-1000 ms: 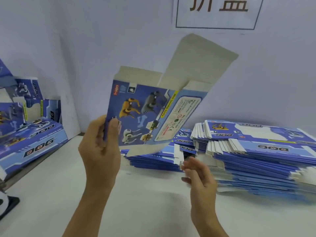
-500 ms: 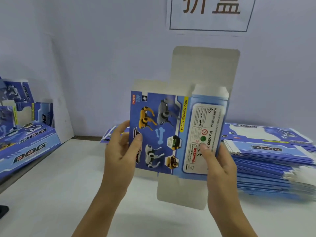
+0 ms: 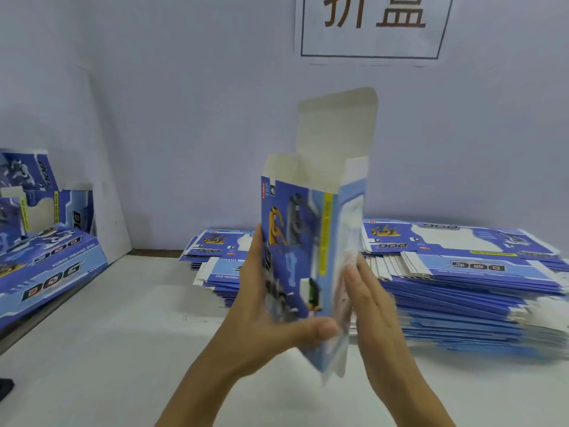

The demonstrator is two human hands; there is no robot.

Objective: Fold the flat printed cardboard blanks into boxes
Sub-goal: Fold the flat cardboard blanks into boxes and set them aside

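While the left hand [image 3: 261, 322] grips the half-opened box [image 3: 311, 251] above the desk [image 3: 123, 349], thumb across its lower front, the right hand [image 3: 369, 306] presses flat-fingered against its side; uneven pressure could crease a panel or let the sleeve collapse flat.

Blank stacks [image 3: 462, 272] lie on the table [image 3: 123, 349], apparently against the wall [image 3: 184, 118].

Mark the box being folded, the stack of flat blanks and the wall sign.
box [image 3: 292, 241], head view, blue printed front panel
stack of flat blanks [image 3: 462, 282], head view, top sheets
wall sign [image 3: 374, 26], head view, printed characters
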